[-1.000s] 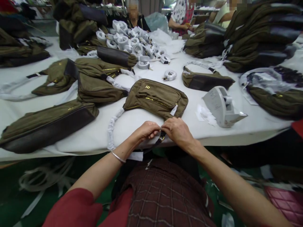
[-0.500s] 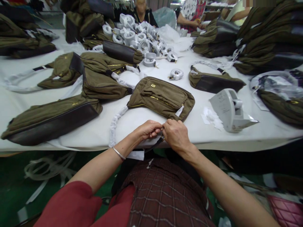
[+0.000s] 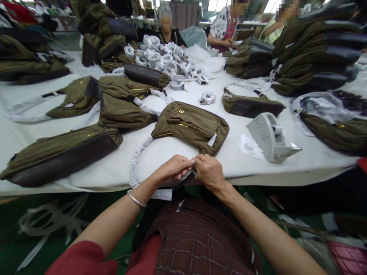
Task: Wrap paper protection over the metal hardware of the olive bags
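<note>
An olive-green bag (image 3: 191, 126) with gold zips lies on the white table (image 3: 114, 168) just ahead of me. Its strap (image 3: 135, 160), wrapped in white paper, loops down its left side to the table's near edge. My left hand (image 3: 174, 168) and my right hand (image 3: 208, 172) meet at that edge, fingers pinched together on the strap's end and its metal fitting, which they mostly hide.
Several more olive bags lie left (image 3: 60, 152) and behind (image 3: 252, 105). A grey tape dispenser (image 3: 269, 137) stands to the right beside paper scraps. A heap of white rolls (image 3: 160, 57) sits at the back. Other people work at the far side, with stacked bags right (image 3: 309, 53).
Both hands have slid slightly toward me along the table edge while staying pinched on the strap end. The view has shifted a little.
</note>
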The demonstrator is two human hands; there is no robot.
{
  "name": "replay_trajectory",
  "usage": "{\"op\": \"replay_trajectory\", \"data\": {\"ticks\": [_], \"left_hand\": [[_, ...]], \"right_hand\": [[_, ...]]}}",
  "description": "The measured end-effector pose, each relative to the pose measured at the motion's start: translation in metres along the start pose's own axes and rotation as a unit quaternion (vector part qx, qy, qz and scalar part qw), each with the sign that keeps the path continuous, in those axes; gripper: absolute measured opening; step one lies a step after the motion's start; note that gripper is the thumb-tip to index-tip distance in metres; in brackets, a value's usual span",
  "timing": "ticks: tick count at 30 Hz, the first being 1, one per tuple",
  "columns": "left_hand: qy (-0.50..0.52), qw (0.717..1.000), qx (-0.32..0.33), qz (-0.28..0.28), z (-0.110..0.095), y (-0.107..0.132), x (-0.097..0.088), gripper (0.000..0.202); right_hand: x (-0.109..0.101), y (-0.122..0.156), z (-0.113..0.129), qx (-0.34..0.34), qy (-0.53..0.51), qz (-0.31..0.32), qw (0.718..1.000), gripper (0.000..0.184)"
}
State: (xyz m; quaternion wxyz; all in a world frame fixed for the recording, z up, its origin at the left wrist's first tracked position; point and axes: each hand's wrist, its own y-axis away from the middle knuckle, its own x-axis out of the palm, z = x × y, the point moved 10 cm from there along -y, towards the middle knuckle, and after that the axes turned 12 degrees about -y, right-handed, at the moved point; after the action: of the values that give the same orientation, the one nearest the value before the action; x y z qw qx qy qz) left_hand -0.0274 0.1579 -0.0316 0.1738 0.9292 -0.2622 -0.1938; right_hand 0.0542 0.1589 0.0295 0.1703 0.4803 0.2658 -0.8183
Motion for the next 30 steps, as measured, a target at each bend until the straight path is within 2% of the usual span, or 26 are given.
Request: {"op": "replay_trajectory", "data": {"ticks": [2, 4, 5, 7, 9, 11, 13, 14, 18, 20, 22, 24, 26, 28, 30], "left_hand": [[-0.013, 1.0, -0.001, -0.011, 0.001, 0.004, -0.003, 0.048], [-0.025, 0.999, -0.009, -0.033, 0.005, 0.01, -0.01, 0.046], [-0.026, 0.998, -0.014, -0.047, 0.008, 0.013, -0.014, 0.045], [-0.015, 0.996, -0.02, -0.08, 0.012, 0.022, -0.025, 0.041], [0.007, 0.993, -0.022, -0.115, 0.016, 0.031, -0.035, 0.038], [0.028, 0.989, -0.025, -0.146, 0.019, 0.039, -0.044, 0.037], [0.038, 0.985, -0.028, -0.163, 0.021, 0.045, -0.048, 0.039], [0.041, 0.985, -0.029, -0.168, 0.021, 0.048, -0.049, 0.04], [0.049, 0.984, -0.024, -0.171, 0.016, 0.054, -0.046, 0.043], [0.052, 0.985, -0.023, -0.161, 0.011, 0.058, -0.042, 0.043], [0.053, 0.987, -0.019, -0.149, 0.003, 0.062, -0.037, 0.042], [0.052, 0.989, -0.012, -0.137, -0.006, 0.066, -0.031, 0.041], [0.05, 0.991, -0.003, -0.124, -0.014, 0.07, -0.023, 0.038], [0.047, 0.993, 0.003, -0.109, -0.02, 0.07, -0.015, 0.035], [0.044, 0.995, 0.006, -0.091, -0.021, 0.068, -0.008, 0.032]], "right_hand": [[-0.004, -0.001, -0.004, 0.005, -0.1, 0.026, 0.995, 0.019], [-0.019, -0.002, -0.019, 0.035, -0.232, 0.029, 0.972, 0.029], [-0.033, -0.002, -0.034, 0.067, -0.282, 0.005, 0.957, 0.034], [-0.065, 0.002, -0.078, 0.161, -0.317, -0.085, 0.931, 0.031], [-0.08, 0.009, -0.125, 0.281, -0.326, -0.133, 0.893, 0.027], [-0.066, 0.012, -0.159, 0.384, -0.37, -0.093, 0.841, 0.031], [-0.04, 0.007, -0.172, 0.436, -0.43, -0.032, 0.79, 0.037], [-0.029, 0.002, -0.174, 0.443, -0.451, -0.016, 0.775, 0.04], [-0.004, -0.024, -0.165, 0.428, -0.515, -0.014, 0.743, 0.042], [-0.007, -0.04, -0.152, 0.394, -0.554, -0.031, 0.733, 0.037], [-0.02, -0.059, -0.137, 0.352, -0.593, -0.049, 0.722, 0.032], [-0.042, -0.081, -0.122, 0.303, -0.637, -0.074, 0.705, 0.032], [-0.076, -0.108, -0.11, 0.229, -0.686, -0.127, 0.679, 0.032], [-0.122, -0.132, -0.108, 0.136, -0.712, -0.202, 0.659, 0.033], [-0.171, -0.148, -0.12, 0.057, -0.686, -0.284, 0.668, 0.033]]}}
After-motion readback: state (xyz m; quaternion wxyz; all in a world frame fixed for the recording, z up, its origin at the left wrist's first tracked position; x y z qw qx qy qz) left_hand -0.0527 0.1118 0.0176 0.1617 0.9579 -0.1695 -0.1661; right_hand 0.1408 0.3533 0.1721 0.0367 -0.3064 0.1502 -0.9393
